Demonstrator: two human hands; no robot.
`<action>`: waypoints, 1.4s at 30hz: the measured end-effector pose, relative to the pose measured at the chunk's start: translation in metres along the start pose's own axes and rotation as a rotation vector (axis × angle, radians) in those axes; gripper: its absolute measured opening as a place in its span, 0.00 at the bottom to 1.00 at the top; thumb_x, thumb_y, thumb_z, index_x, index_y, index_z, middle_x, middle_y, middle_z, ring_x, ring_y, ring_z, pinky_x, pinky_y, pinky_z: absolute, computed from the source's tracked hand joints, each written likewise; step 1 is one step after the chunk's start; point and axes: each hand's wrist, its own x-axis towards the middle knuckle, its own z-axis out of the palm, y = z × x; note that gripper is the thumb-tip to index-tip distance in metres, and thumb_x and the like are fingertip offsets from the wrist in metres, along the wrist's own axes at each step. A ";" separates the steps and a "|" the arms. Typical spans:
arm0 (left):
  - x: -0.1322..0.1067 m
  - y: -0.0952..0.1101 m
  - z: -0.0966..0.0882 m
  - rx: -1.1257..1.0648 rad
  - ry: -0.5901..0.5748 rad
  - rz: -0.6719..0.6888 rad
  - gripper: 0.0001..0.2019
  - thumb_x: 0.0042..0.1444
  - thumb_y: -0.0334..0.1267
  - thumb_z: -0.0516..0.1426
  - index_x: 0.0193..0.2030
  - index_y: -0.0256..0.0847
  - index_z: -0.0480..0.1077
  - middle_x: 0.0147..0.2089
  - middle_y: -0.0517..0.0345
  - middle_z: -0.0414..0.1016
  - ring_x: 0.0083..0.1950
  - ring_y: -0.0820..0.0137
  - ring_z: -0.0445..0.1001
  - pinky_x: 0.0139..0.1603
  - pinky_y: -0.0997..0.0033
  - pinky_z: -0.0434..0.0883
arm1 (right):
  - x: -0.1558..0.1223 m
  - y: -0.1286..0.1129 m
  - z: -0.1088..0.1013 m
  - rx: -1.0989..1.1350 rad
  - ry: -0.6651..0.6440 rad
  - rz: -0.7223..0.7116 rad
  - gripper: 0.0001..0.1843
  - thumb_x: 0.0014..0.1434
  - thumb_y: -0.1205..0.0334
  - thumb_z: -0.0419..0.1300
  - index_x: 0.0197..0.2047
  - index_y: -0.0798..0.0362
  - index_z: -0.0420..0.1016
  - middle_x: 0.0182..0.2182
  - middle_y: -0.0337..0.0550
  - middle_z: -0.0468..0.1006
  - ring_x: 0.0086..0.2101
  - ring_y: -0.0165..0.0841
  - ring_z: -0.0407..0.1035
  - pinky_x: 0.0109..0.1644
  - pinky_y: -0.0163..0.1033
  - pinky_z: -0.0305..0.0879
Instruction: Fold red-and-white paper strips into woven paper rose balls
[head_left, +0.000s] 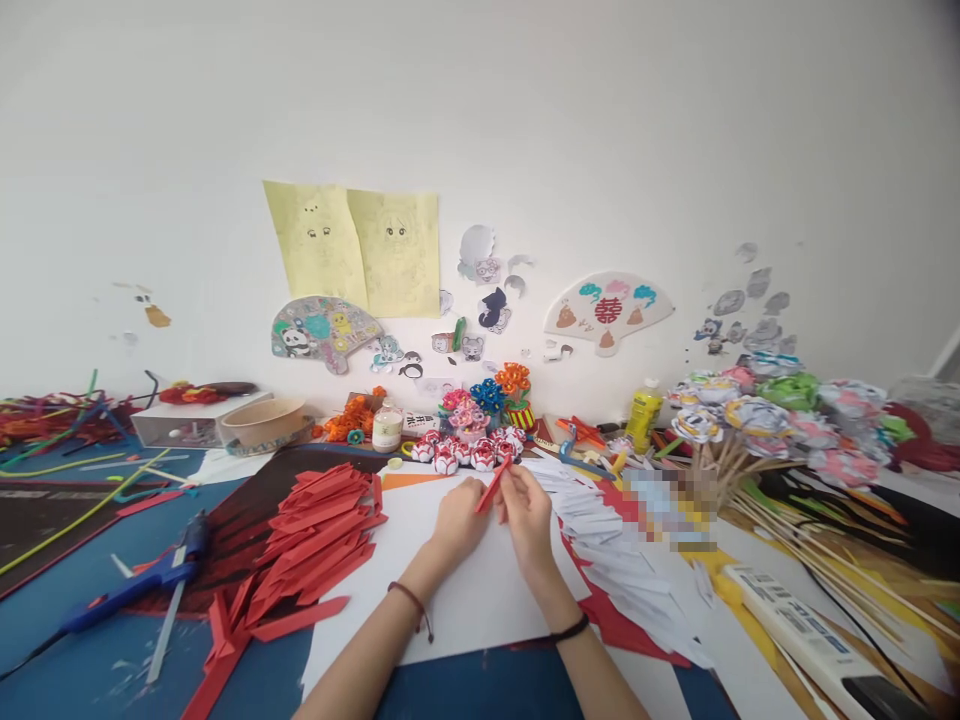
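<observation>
From my remote station I read the work through the head camera. The narrow, folded strip of red paper [491, 490] is between the two hands, slanting above the large white sheet of paper [480, 610], near its far edge. The right hand [528, 515] has it in a closed pinch, thumb and fingertips on the strip. The left hand [459, 522] is curled beside the strip's lower part; its fingertips are hidden, so I cannot tell how firmly it grips.

I judge the step in hand to be shaping this strip. For a good result, I recommend the following:

1. Steady the lower end with the left hand, using light pressure.
2. Align the paper edges before pressing any crease.
3. Run the right thumb along the crease in one even pass; uneven force may skew the fold.
4. Work above the white sheet, clear of the heaped red folded paper strips [322, 540] on the left and the spread white folded paper strips [630, 570] on the right, which a sleeveless forearm could disturb.

I use the matching strips in the red heap as a visual reference for width.
</observation>
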 end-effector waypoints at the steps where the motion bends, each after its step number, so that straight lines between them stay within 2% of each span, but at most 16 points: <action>1: 0.001 -0.004 -0.006 -0.056 0.012 -0.052 0.13 0.66 0.38 0.49 0.42 0.33 0.72 0.40 0.50 0.75 0.39 0.67 0.75 0.40 0.66 0.72 | 0.002 0.005 -0.001 -0.022 0.033 0.012 0.15 0.59 0.49 0.59 0.36 0.54 0.70 0.19 0.33 0.67 0.17 0.26 0.59 0.19 0.30 0.54; 2: 0.000 -0.008 -0.012 -0.093 0.039 -0.064 0.16 0.66 0.37 0.46 0.38 0.32 0.72 0.35 0.51 0.76 0.36 0.68 0.74 0.37 0.70 0.71 | 0.004 0.010 -0.002 -0.049 0.057 0.028 0.15 0.58 0.49 0.59 0.34 0.54 0.70 0.18 0.33 0.66 0.16 0.26 0.59 0.18 0.30 0.55; 4: -0.006 -0.012 -0.020 -0.160 0.089 -0.049 0.18 0.66 0.37 0.45 0.33 0.34 0.72 0.31 0.54 0.75 0.33 0.71 0.72 0.34 0.74 0.68 | 0.007 0.020 -0.002 -0.097 0.013 0.070 0.15 0.56 0.49 0.61 0.34 0.54 0.70 0.17 0.33 0.68 0.16 0.28 0.62 0.18 0.31 0.57; 7: -0.021 -0.013 -0.027 -0.233 0.144 -0.020 0.16 0.64 0.38 0.47 0.33 0.36 0.73 0.32 0.56 0.75 0.32 0.72 0.70 0.33 0.76 0.65 | 0.006 0.030 -0.001 -0.137 -0.068 0.092 0.17 0.54 0.48 0.62 0.32 0.54 0.70 0.16 0.35 0.70 0.15 0.29 0.65 0.18 0.32 0.59; 12: -0.034 -0.007 -0.032 -0.245 0.219 0.043 0.13 0.62 0.38 0.49 0.37 0.41 0.74 0.31 0.58 0.72 0.30 0.72 0.68 0.33 0.75 0.61 | 0.003 0.033 0.000 -0.200 -0.070 0.087 0.18 0.51 0.46 0.64 0.28 0.54 0.69 0.16 0.37 0.71 0.14 0.30 0.66 0.18 0.33 0.60; 15: -0.035 -0.005 -0.035 -0.215 0.204 0.081 0.15 0.64 0.40 0.48 0.35 0.42 0.74 0.31 0.58 0.71 0.31 0.71 0.68 0.33 0.75 0.60 | 0.003 0.033 0.000 -0.210 -0.098 0.097 0.19 0.52 0.45 0.63 0.27 0.54 0.69 0.15 0.37 0.71 0.14 0.30 0.66 0.18 0.33 0.60; 19: -0.034 -0.009 -0.037 -0.264 0.180 0.066 0.18 0.65 0.42 0.47 0.32 0.42 0.75 0.31 0.57 0.73 0.31 0.70 0.69 0.33 0.75 0.61 | 0.002 0.031 -0.001 -0.217 -0.155 0.060 0.18 0.54 0.47 0.63 0.27 0.54 0.69 0.15 0.37 0.71 0.16 0.30 0.66 0.20 0.33 0.61; 25: -0.030 -0.016 -0.034 -0.469 0.201 -0.018 0.12 0.60 0.42 0.54 0.39 0.41 0.77 0.34 0.57 0.80 0.34 0.69 0.73 0.38 0.73 0.65 | -0.001 0.030 -0.001 -0.247 -0.214 0.014 0.15 0.56 0.51 0.61 0.28 0.53 0.67 0.15 0.35 0.70 0.17 0.30 0.67 0.22 0.33 0.62; 28: -0.030 -0.015 -0.031 -0.488 0.212 -0.019 0.12 0.57 0.43 0.57 0.43 0.41 0.76 0.34 0.58 0.80 0.33 0.69 0.74 0.37 0.74 0.66 | -0.002 0.030 -0.001 -0.304 -0.208 -0.002 0.15 0.58 0.50 0.60 0.28 0.52 0.68 0.16 0.36 0.71 0.17 0.30 0.67 0.21 0.32 0.62; 32: -0.029 -0.016 -0.032 -0.522 0.207 -0.022 0.11 0.54 0.44 0.58 0.36 0.40 0.78 0.34 0.57 0.80 0.33 0.69 0.72 0.35 0.74 0.65 | -0.003 0.028 0.000 -0.294 -0.208 0.003 0.16 0.57 0.48 0.60 0.28 0.53 0.68 0.18 0.38 0.73 0.17 0.31 0.67 0.21 0.33 0.62; 37: -0.026 -0.021 -0.037 -0.613 0.124 -0.014 0.13 0.54 0.44 0.58 0.32 0.37 0.78 0.31 0.55 0.80 0.31 0.70 0.71 0.33 0.75 0.65 | -0.003 0.026 -0.001 -0.291 -0.249 -0.012 0.15 0.57 0.50 0.61 0.28 0.53 0.69 0.18 0.37 0.73 0.18 0.31 0.66 0.22 0.34 0.61; 42: -0.027 -0.024 -0.040 -0.656 0.082 0.021 0.13 0.54 0.44 0.58 0.35 0.36 0.79 0.33 0.54 0.81 0.33 0.69 0.72 0.33 0.75 0.64 | -0.002 0.026 -0.003 -0.352 -0.205 -0.047 0.14 0.56 0.52 0.61 0.27 0.52 0.68 0.19 0.37 0.72 0.18 0.30 0.64 0.21 0.33 0.58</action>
